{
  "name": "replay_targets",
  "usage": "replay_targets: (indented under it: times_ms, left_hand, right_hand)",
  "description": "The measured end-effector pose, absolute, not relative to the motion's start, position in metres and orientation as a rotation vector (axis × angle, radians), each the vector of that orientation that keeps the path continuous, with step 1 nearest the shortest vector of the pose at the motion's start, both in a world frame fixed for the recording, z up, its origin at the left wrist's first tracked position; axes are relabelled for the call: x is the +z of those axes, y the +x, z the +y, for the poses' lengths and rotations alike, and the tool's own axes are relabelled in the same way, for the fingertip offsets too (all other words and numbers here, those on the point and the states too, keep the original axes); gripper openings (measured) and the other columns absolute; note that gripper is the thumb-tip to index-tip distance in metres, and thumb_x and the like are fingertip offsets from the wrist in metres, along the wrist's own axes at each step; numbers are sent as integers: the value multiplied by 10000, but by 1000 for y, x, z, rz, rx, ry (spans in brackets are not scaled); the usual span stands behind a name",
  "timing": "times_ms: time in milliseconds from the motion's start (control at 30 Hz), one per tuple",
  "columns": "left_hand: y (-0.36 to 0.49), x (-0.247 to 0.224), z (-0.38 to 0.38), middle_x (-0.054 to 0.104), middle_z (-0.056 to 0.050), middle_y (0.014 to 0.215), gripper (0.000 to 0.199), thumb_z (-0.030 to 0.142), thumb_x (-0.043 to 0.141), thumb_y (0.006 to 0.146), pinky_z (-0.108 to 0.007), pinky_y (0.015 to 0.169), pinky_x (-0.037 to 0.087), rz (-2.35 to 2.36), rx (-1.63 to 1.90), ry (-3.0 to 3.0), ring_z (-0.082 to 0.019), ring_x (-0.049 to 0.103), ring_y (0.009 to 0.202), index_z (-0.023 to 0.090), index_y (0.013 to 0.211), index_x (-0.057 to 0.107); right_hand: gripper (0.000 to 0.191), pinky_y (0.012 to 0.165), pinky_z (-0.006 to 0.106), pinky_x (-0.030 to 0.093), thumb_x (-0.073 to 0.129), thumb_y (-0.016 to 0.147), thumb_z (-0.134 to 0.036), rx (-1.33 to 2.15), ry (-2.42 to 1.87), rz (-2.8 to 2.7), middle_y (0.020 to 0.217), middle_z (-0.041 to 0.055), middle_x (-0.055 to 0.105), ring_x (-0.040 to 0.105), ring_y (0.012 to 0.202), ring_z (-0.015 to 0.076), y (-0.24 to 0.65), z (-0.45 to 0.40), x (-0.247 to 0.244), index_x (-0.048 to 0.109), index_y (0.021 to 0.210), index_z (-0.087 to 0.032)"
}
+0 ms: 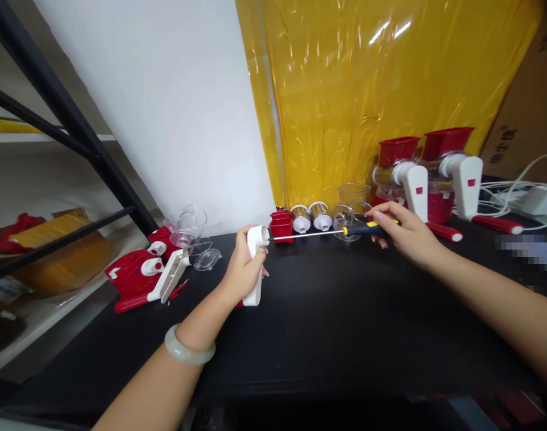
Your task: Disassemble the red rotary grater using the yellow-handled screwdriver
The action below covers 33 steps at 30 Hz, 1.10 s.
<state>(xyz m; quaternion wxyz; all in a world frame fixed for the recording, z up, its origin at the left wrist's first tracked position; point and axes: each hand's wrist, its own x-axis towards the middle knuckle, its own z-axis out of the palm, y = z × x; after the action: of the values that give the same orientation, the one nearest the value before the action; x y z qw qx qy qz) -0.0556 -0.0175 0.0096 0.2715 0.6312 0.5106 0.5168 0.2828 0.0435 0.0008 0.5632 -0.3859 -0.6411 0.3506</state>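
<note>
My left hand (247,266) is wrapped round a white crank handle (254,293), held upright above the black table (327,323). A bit of red shows at the handle's lower end. In my right hand (401,230) is a screwdriver (365,228) with a black and yellow grip, its fingers closed on the rear of that grip. The long metal shaft points left, and its tip meets the round upper end of the white handle. Whether the tip sits in a screw is too small to tell.
Red grinder bases (132,272) and clear plastic parts (190,224) lie at the left. Behind are red hoppers (281,226) and metal drums (320,216). Two assembled grinders (399,173) stand back right, near white cables (520,185). A shelf frame (84,137) borders the left.
</note>
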Motion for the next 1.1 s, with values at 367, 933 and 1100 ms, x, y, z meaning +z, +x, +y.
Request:
replay_targets:
  times_ms: [367,933,1100]
  left_hand:
    - [-56,9,-17,549,31,915,510,242,591,788,-290,472,556,1387,1383,1705,-98,582,494,236,1252,381]
    - [-55,10,-20,567,34,902,490,226,590,800,-271,490,548,1396,1335,1727,-88,576,487,239,1254,407]
    - [-58,7,-16,560,25,928,510,235,592,794,-278,480,548,1391,1350,1724,-98,587,522,240,1265,395]
  right_hand:
    - [409,611,351,576,695,810,-652,905,-720,-1457,861,36,664,657,702,192,283,39,3,638,938,-268]
    - [461,794,429,575,764,765,-518,884,-662,-1421,984,20,718,699,897,236,281,38,6,564,1148,-359]
    - [471,530,389,504,515,899,-715,848,-857,-1465,620,26,614,581,512,206,284,39,5,644,902,-262]
